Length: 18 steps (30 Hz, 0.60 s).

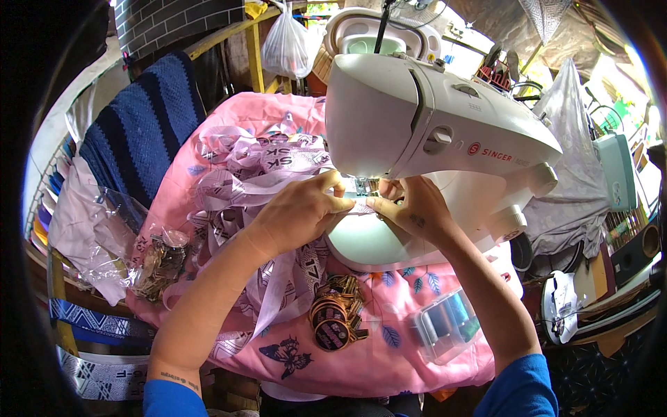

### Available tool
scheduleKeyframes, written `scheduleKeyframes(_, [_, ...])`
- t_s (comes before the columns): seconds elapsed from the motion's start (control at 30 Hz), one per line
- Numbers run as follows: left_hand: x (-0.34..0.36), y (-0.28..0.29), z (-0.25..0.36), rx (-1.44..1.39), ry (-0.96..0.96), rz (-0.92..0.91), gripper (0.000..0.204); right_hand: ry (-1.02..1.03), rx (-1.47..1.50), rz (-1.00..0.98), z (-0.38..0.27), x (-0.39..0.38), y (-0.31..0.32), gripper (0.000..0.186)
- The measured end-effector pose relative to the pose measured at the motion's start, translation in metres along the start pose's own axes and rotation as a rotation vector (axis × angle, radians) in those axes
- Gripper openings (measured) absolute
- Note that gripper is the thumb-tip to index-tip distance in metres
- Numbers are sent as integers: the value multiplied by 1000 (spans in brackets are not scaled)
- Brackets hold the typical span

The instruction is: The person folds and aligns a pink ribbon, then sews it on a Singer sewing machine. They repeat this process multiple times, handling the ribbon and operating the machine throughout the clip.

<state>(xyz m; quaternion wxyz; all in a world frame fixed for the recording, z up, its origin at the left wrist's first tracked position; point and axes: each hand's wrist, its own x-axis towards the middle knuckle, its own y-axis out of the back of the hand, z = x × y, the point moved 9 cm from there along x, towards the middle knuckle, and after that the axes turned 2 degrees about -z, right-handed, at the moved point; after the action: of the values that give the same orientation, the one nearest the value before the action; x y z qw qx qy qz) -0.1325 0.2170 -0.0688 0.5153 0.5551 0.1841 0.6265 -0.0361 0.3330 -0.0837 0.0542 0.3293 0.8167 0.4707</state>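
A white sewing machine (375, 111) stands on the pink cloth, its lamp lighting the needle area. Under the presser foot (363, 186) lies a short piece of pale printed ribbon (363, 208). My left hand (306, 208) pinches the ribbon's left side between thumb and finger, close to the foot. From the other side my right hand (417, 208) grips it, thumb on the near edge, some fingers hidden behind. Loose lilac ribbons with dark print (267, 167) are heaped left of the machine and run down under my left forearm.
Round black-and-gold medals (333, 320) lie piled in front of the machine. A clear plastic box (448, 323) with blue contents sits near my right forearm. At the left are a clear bag of metal pieces (163, 260) and a blue striped cloth (142, 118). Pink floral cloth (389, 368) covers the table.
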Motion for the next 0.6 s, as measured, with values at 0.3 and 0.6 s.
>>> scheduleKeyframes(0.3, [1, 2, 1, 5, -9, 21, 17, 9, -7, -9, -9, -3, 3, 26])
scheduleKeyframes(0.6, [3, -2, -2, -12, 9, 18, 20, 108, 40, 75, -5, -11, 8, 16])
